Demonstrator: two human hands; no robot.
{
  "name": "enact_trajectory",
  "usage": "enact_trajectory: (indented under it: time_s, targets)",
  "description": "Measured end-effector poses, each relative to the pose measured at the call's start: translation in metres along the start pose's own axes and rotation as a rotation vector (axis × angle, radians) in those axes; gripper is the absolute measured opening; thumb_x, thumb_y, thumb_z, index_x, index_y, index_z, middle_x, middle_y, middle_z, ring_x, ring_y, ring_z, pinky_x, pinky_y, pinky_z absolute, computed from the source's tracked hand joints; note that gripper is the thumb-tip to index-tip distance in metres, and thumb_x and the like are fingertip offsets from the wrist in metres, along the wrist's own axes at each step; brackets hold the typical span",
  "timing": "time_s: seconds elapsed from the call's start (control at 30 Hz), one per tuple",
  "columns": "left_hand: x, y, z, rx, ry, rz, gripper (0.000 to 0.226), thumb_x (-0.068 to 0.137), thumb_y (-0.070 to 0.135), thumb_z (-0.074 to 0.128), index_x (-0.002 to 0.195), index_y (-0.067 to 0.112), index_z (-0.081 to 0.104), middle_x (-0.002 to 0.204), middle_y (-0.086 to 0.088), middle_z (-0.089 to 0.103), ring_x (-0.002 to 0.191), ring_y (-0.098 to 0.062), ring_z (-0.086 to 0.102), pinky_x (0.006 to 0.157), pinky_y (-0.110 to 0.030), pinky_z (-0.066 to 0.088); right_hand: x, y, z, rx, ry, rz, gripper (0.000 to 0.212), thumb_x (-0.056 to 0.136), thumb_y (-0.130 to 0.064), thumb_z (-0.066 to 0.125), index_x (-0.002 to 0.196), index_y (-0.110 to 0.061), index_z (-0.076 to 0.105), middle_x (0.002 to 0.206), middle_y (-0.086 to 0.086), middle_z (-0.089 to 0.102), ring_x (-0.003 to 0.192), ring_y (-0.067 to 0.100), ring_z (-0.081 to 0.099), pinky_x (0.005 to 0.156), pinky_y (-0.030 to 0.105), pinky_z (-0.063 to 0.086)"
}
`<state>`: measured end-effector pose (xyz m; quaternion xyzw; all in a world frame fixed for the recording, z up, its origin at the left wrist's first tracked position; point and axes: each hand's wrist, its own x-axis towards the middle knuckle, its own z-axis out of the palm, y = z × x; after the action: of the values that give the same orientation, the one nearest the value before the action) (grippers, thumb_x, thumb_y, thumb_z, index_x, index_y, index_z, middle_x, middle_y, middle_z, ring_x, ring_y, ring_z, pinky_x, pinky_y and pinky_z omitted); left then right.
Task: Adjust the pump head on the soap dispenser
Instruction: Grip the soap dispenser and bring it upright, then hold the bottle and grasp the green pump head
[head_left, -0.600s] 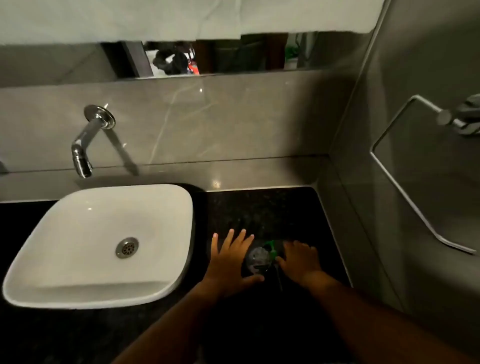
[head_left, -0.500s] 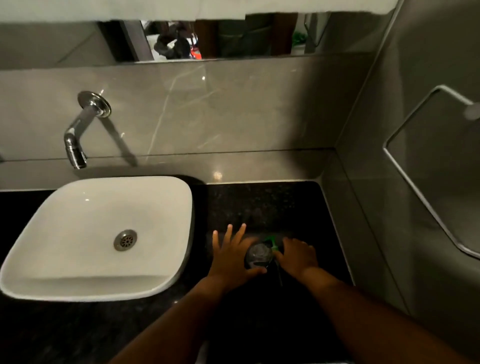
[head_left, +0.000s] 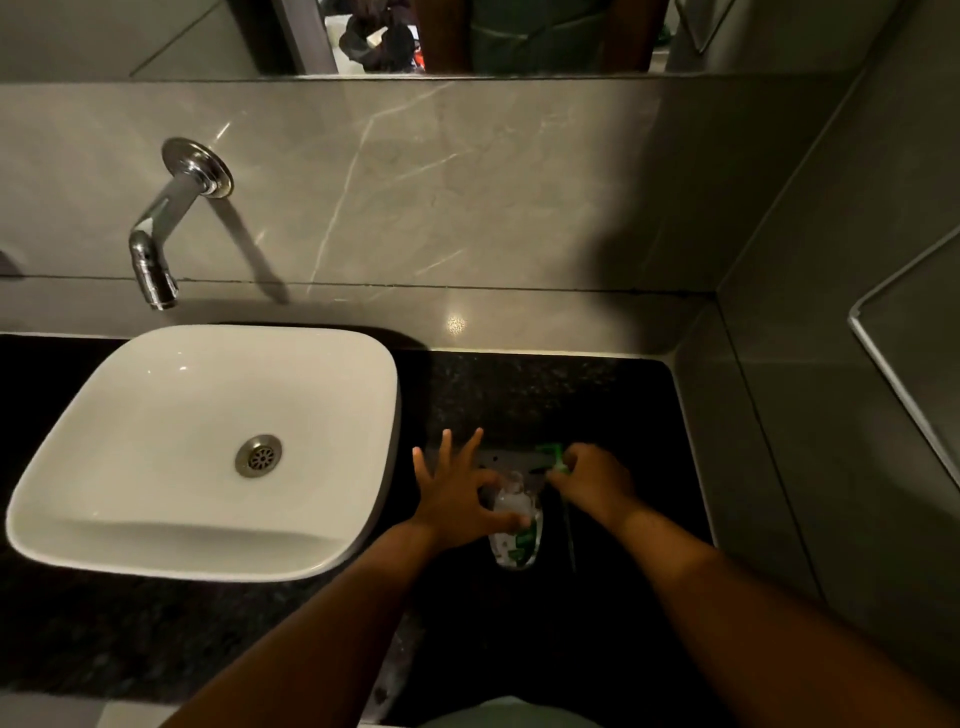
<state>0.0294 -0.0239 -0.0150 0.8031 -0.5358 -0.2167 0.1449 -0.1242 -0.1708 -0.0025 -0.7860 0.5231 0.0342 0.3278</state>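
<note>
The dispenser (head_left: 514, 525) is seen on the dark counter (head_left: 597, 405), to the right of the white basin (head_left: 208, 447) and well short of the back wall. It is a clear bottle with green print low on its near side. It is viewed almost from above, so its long axis runs roughly up toward the camera, with the base nearer the viewer in the picture and the top farther away; whether it is truly upright or tipped cannot be told. The green pump head (head_left: 551, 456) is seen at the far upper right of the bottle, its spout pointed away from the viewer and slightly left, toward the back wall.

The bottle is gripped from the left by the left hand (head_left: 457, 509): the thumb is laid across its near side, a finger is curled over its top, and the other fingers are spread wide and raised off it. The pump head is pinched by the right hand (head_left: 592, 486), whose fingers are closed narrowly around the green part. Both forearms are extended in from the bottom edge. A chrome tap (head_left: 161, 244) is mounted on the wall over the basin.
</note>
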Motion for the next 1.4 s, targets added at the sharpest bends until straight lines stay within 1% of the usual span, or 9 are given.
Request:
enact_trajectory:
  time_s: [0.1,0.27,0.53,0.67,0.9,1.03,1.13,1.27,1.4]
  targets:
    - [0.003,-0.004,0.000,-0.059,-0.061,-0.033,0.062,0.060,0.084,0.059,0.102,0.039,0.065,0.161,0.011,-0.003,0.140,-0.016,-0.029,0.091,-0.048,-0.041,0.016,-0.032,-0.033,0.252,0.155,-0.154,0.021,0.078,-0.029,0.073,0.069,-0.017,0.058,0.069,0.004,0.063,0.065,0.021,0.060,0.059,0.030,0.047]
    - [0.001,-0.004,0.005,-0.147,-0.044,-0.091,0.068,0.057,0.086,0.057,0.110,0.043,0.062,0.161,0.012,-0.001,0.142,-0.018,-0.025,0.099,-0.056,-0.034,0.018,-0.088,-0.085,0.619,0.266,-0.344,0.013,0.080,-0.022,0.072,0.078,-0.026,0.061,0.073,-0.008,0.063,0.061,0.000,0.059,0.054,0.009,0.043]
    - [0.002,-0.002,0.007,-0.145,-0.037,-0.088,0.076,0.055,0.090,0.053,0.115,0.044,0.061,0.160,0.014,0.001,0.143,-0.017,-0.022,0.098,-0.057,-0.032,-0.007,-0.080,-0.049,0.592,0.197,-0.398,0.017,0.079,-0.018,0.074,0.089,-0.024,0.062,0.074,-0.012,0.062,0.060,-0.010,0.057,0.054,0.004,0.043]
    - [0.001,-0.006,0.013,-0.164,0.019,-0.100,0.073,0.053,0.089,0.054,0.113,0.047,0.059,0.160,0.015,0.006,0.143,-0.012,-0.017,0.101,-0.057,-0.029,-0.023,-0.054,-0.012,0.471,0.104,-0.339,0.024,0.073,-0.021,0.079,0.094,-0.019,0.066,0.081,-0.009,0.064,0.075,0.007,0.062,0.068,0.017,0.049]
    - [-0.006,-0.003,0.022,-0.180,0.034,-0.101,0.067,0.056,0.086,0.056,0.113,0.051,0.056,0.159,0.015,0.008,0.143,-0.008,-0.014,0.100,-0.055,-0.031,-0.038,-0.029,0.015,0.375,0.031,-0.196,0.026,0.065,-0.039,0.081,0.075,-0.039,0.057,0.080,-0.018,0.062,0.076,-0.002,0.059,0.062,0.016,0.043]
    - [-0.009,-0.002,0.024,-0.208,0.049,-0.120,0.069,0.054,0.087,0.054,0.111,0.049,0.057,0.159,0.014,0.011,0.143,-0.009,-0.011,0.102,-0.056,-0.028,-0.037,-0.029,0.006,0.420,-0.033,-0.252,0.043,0.072,-0.034,0.077,0.110,-0.033,0.059,0.105,-0.012,0.063,0.098,0.005,0.059,0.077,0.015,0.043]
    - [-0.009,0.000,0.023,-0.206,0.061,-0.132,0.069,0.053,0.085,0.056,0.111,0.048,0.058,0.159,0.014,0.013,0.144,-0.010,-0.010,0.104,-0.058,-0.025,-0.037,-0.029,0.003,0.583,-0.140,-0.224,0.072,0.079,-0.016,0.073,0.141,-0.022,0.037,0.122,0.001,0.061,0.106,0.002,0.055,0.090,0.019,0.044]
    - [-0.011,0.001,0.019,-0.204,0.075,-0.149,0.068,0.056,0.081,0.058,0.115,0.046,0.058,0.158,0.013,0.016,0.144,-0.010,-0.008,0.105,-0.058,-0.023,-0.038,-0.034,0.008,0.634,-0.080,-0.163,0.093,0.069,-0.019,0.083,0.144,-0.024,0.029,0.091,-0.009,0.067,0.081,-0.005,0.061,0.076,0.014,0.048]
    - [-0.014,0.002,0.017,-0.209,0.075,-0.181,0.062,0.061,0.073,0.065,0.116,0.045,0.059,0.158,0.011,0.018,0.145,-0.013,-0.005,0.106,-0.059,-0.021,-0.040,-0.037,0.017,0.595,0.014,-0.229,0.098,0.061,-0.023,0.088,0.141,-0.018,0.032,0.096,-0.003,0.060,0.088,0.004,0.056,0.071,0.004,0.041]
